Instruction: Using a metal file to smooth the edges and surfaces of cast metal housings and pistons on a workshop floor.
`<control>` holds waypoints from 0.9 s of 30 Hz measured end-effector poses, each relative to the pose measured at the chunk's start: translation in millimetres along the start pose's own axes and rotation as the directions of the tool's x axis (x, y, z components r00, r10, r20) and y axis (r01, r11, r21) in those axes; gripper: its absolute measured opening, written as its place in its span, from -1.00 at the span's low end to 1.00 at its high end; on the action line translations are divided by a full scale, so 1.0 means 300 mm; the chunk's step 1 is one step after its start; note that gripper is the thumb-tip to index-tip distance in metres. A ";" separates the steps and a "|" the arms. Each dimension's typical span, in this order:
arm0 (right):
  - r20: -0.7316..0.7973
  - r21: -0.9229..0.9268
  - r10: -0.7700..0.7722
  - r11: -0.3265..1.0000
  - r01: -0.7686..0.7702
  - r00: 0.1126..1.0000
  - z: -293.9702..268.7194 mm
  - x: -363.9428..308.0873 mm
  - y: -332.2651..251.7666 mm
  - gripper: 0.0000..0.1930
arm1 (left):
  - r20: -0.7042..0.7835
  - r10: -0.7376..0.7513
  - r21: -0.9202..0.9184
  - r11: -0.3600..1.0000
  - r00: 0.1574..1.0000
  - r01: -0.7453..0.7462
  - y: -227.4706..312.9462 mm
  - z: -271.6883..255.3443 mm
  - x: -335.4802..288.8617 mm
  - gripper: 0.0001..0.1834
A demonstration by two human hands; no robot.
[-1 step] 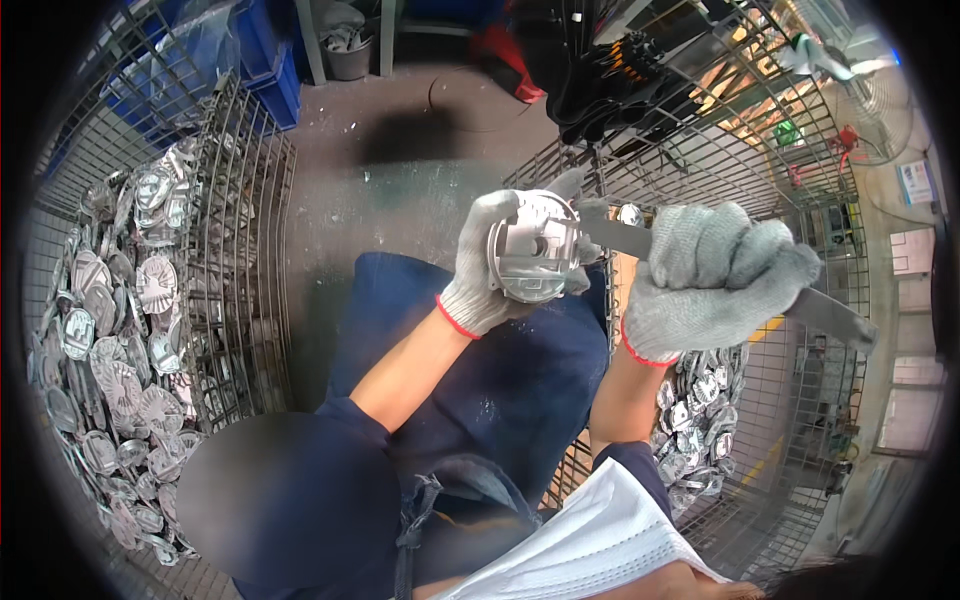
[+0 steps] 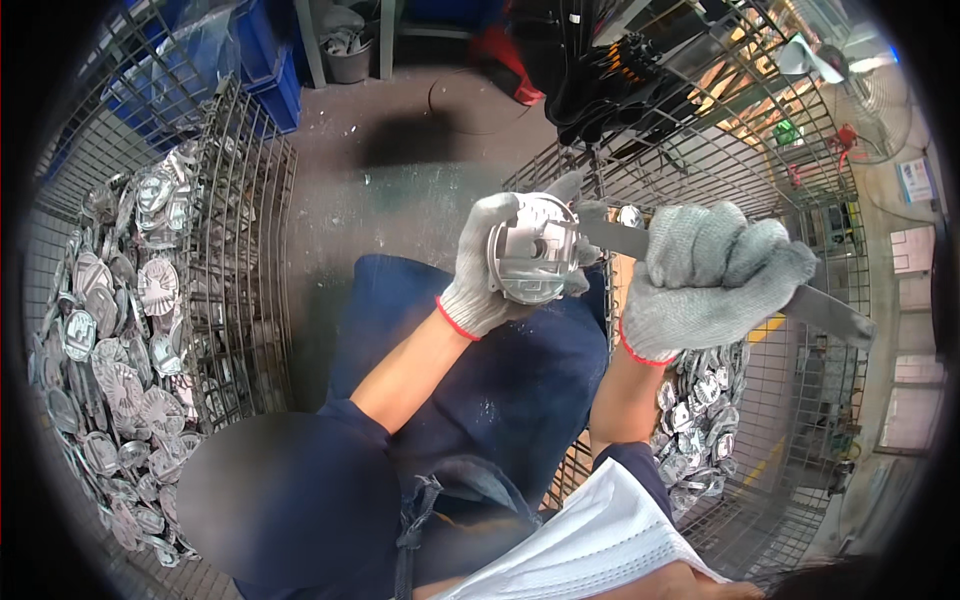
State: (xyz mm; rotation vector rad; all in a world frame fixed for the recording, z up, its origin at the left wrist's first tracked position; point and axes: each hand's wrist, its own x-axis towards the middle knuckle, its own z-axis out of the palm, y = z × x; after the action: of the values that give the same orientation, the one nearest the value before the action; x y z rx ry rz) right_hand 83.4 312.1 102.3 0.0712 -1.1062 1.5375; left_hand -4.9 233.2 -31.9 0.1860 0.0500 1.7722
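My left hand (image 2: 478, 262), in a grey knit glove with a red cuff edge, grips a round silver metal casting (image 2: 522, 268) by its rim. The casting has a raised collar and a small dark hole near its middle. My right hand (image 2: 708, 285), gloved alike, is wrapped round what looks like a flat grey file (image 2: 832, 317). One end of this file reaches the casting's right side, beside my left fingertips; whether it touches is unclear. Its other end sticks out past my right hand. Both hands are above a dark blue apron (image 2: 440, 340) over my lap.
A wire cage (image 2: 245, 250) on the left holds many silver castings (image 2: 115, 370). More castings (image 2: 700, 420) lie in a wire cage (image 2: 790, 440) on the right. Blue bins (image 2: 270, 85) and a grey bucket (image 2: 350, 62) stand at the back. A fan (image 2: 865, 110) is at far right.
My right hand and the file have shifted very slightly left. The fan's blades have turned. My left hand and the casting look unmoved.
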 end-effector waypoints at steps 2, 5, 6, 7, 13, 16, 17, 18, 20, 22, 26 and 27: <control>0.062 0.028 0.006 1.000 -0.007 0.998 -0.005 -0.005 0.009 -0.42 | -0.021 0.002 0.025 1.000 1.000 -0.001 -0.006 0.004 0.001 -0.01; 0.035 0.032 0.041 0.999 -0.042 0.999 -0.020 -0.006 0.008 -0.42 | -0.049 -0.005 -0.041 0.999 0.999 0.003 -0.016 0.013 0.008 -0.03; -0.023 0.053 0.078 0.996 -0.077 0.997 -0.024 -0.013 0.010 -0.41 | -0.010 0.013 -0.036 0.999 1.000 -0.013 -0.017 0.017 0.012 -0.03; -0.064 0.028 0.119 0.993 -0.118 0.991 -0.029 -0.005 0.008 -0.43 | -0.045 -0.012 -0.015 1.000 0.999 0.012 -0.018 0.021 0.009 -0.06; 0.210 -0.032 -0.004 0.999 0.011 0.978 -0.020 -0.001 -0.018 -0.49 | -0.055 -0.039 0.060 0.997 0.998 0.042 -0.023 0.022 0.017 -0.18; 0.148 0.023 -0.052 0.999 0.049 0.988 -0.007 0.000 -0.073 -0.48 | -0.096 -0.020 0.018 1.000 0.995 0.022 -0.035 0.015 0.029 -0.21; 0.164 0.017 -0.109 0.994 0.107 0.980 -0.009 0.003 -0.094 -0.46 | -0.121 0.003 -0.019 1.000 0.993 -0.006 -0.037 0.011 0.034 -0.20; 0.186 0.011 -0.166 0.986 0.167 0.968 -0.014 0.007 -0.113 -0.45 | -0.148 0.023 -0.051 0.998 0.989 -0.031 -0.039 0.008 0.040 -0.19; 0.214 0.010 -0.230 0.972 0.234 0.949 -0.029 0.006 -0.125 -0.43 | -0.094 0.023 -0.088 0.996 0.995 -0.031 -0.040 0.006 0.042 -0.17; 0.208 0.086 -0.162 0.985 0.147 0.965 -0.048 -0.004 -0.116 -0.40 | 0.028 0.013 -0.206 0.979 1.000 -0.007 -0.039 0.009 0.039 -0.14; 0.261 0.062 -0.119 0.992 0.107 0.958 -0.078 -0.019 -0.080 -0.39 | -0.036 0.010 -0.204 0.979 0.999 -0.017 -0.031 0.027 0.025 -0.14; 0.268 0.039 -0.109 0.994 0.102 0.957 -0.082 -0.021 -0.074 -0.39 | -0.032 0.020 -0.199 0.980 0.999 -0.026 -0.028 0.032 0.022 -0.14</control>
State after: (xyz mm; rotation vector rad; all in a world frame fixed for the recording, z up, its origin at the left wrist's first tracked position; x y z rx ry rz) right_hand 115.7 320.7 98.1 0.3609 -1.2762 1.4743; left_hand 3.3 240.6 -22.8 0.0153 -0.1090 1.7906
